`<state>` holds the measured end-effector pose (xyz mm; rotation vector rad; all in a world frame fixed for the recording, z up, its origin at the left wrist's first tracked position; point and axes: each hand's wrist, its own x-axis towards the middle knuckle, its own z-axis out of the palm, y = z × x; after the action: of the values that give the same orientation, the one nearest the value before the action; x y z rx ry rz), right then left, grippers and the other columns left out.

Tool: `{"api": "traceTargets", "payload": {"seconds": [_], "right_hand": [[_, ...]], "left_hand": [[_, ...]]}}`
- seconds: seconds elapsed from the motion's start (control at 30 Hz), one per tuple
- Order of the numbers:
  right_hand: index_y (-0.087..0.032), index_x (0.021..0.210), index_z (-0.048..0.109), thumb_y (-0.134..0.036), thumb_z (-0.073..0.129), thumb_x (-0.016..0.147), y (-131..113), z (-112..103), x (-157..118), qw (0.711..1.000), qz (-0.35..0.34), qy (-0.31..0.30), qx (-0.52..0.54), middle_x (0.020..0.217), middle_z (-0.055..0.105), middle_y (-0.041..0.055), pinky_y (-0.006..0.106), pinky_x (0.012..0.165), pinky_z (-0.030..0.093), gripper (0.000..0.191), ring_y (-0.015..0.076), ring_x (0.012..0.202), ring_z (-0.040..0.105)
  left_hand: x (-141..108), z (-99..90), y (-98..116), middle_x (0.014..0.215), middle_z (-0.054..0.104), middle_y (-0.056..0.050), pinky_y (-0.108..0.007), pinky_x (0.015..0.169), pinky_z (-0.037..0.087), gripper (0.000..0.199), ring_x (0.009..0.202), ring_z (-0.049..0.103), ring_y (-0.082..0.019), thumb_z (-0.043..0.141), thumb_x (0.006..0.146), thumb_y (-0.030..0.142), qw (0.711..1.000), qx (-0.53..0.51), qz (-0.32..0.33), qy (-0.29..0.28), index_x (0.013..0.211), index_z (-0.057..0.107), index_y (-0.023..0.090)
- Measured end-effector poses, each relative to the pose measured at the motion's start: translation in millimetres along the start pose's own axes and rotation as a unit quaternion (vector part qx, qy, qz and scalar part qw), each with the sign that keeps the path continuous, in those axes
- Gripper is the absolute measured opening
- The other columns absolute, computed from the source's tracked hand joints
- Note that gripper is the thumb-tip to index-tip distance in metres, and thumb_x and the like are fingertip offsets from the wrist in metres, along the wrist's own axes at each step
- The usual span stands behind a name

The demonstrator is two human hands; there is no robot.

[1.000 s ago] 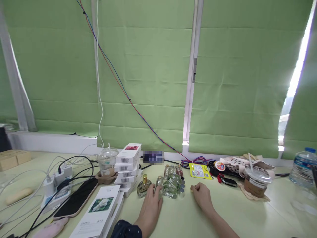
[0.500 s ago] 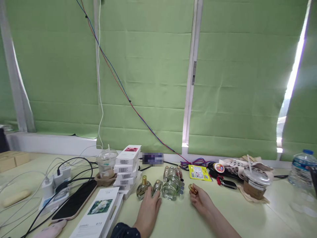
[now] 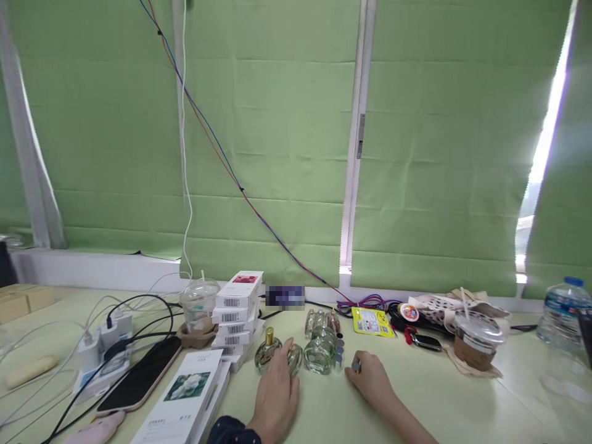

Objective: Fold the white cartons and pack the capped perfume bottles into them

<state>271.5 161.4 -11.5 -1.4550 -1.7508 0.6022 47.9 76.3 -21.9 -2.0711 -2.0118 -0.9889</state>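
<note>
My left hand [image 3: 276, 388] is around a round clear glass bottle [image 3: 296, 357], holding it on the table; the fingers cover part of it. Just left of that hand stands a similar bottle with a gold neck [image 3: 269, 336]. My right hand [image 3: 372, 375] is closed in a pinch on a small cap-like piece [image 3: 356, 366]. Only a grey round end of it shows between the fingers. Between my hands stand several round glass bottles [image 3: 317, 357], next to a row of small grey-topped pieces [image 3: 338, 350]. Behind them are several slim gold-topped bottles [image 3: 319, 322].
White boxes [image 3: 237, 316] are stacked left of the bottles, with flat boxes [image 3: 185, 394] and a phone [image 3: 143, 375] nearer. A yellow packet [image 3: 374, 322], car key [image 3: 426, 341], iced drink cup [image 3: 476, 345] and water bottle [image 3: 565, 313] sit right. Cables [image 3: 157, 333] cross the left side.
My right hand has turned over, so the gold side of the piece is hidden and a grey end shows. The bottle under my left hand has turned its round face toward me.
</note>
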Motion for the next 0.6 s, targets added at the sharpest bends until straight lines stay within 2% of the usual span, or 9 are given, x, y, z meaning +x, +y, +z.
{"api": "traceTargets", "payload": {"seconds": [0.1,0.23,0.37,0.5,0.6], "right_hand": [[-0.022,0.054,0.054,-0.012,0.064,0.062,0,1,-2,0.999,-0.018,-0.015,-0.045,0.064,0.064,0.0046,0.026,0.058,0.032,0.016,0.0224,0.067,0.058],[-0.021,0.06,0.057,-0.012,0.063,0.061,2,0,-2,0.996,-0.021,-0.036,-0.075,0.071,0.067,0.0066,0.026,0.058,0.033,0.011,0.0231,0.071,0.059],[-0.021,0.064,0.057,-0.015,0.065,0.062,6,0,-2,0.996,-0.014,-0.057,-0.071,0.073,0.067,0.006,0.026,0.058,0.033,0.01,0.0222,0.071,0.059],[-0.022,0.061,0.052,-0.028,0.076,0.055,7,-1,1,0.996,0.001,-0.078,-0.032,0.068,0.064,0.0021,0.025,0.057,0.033,0.026,0.0209,0.07,0.058],[-0.024,0.068,0.048,-0.044,0.076,0.057,5,-4,9,0.997,0.023,-0.071,0.024,0.054,0.054,-0.0038,0.026,0.055,0.032,0.036,0.0195,0.06,0.054]], "left_hand": [[0,-0.8,0,0.141,0.047,-0.023,-0.049,0.11,0.036,0.061,0.131,0.045,-0.032,0.039,0.079,0.008,1.0,0.009,-0.013,0.0,0.139,0.034,0.002],[1,-3.4,3,0.132,0.055,-0.024,-0.052,0.104,0.041,0.056,0.123,0.052,-0.035,0.038,0.078,0.007,0.999,0.011,-0.04,0.001,0.134,0.042,0.002],[1,-6.3,5,0.127,0.059,-0.021,-0.05,0.104,0.041,0.049,0.121,0.054,-0.032,0.039,0.08,0.01,0.999,-0.004,-0.043,0.002,0.128,0.047,0.005],[0,-7.9,6,0.124,0.06,-0.021,-0.051,0.101,0.042,0.046,0.117,0.055,-0.032,0.039,0.08,0.011,0.999,-0.032,-0.035,0.002,0.125,0.048,0.005],[-1,-9.4,8,0.12,0.062,-0.02,-0.052,0.099,0.044,0.044,0.112,0.058,-0.032,0.04,0.079,0.01,0.998,-0.059,-0.023,0.002,0.122,0.049,0.007]]}}
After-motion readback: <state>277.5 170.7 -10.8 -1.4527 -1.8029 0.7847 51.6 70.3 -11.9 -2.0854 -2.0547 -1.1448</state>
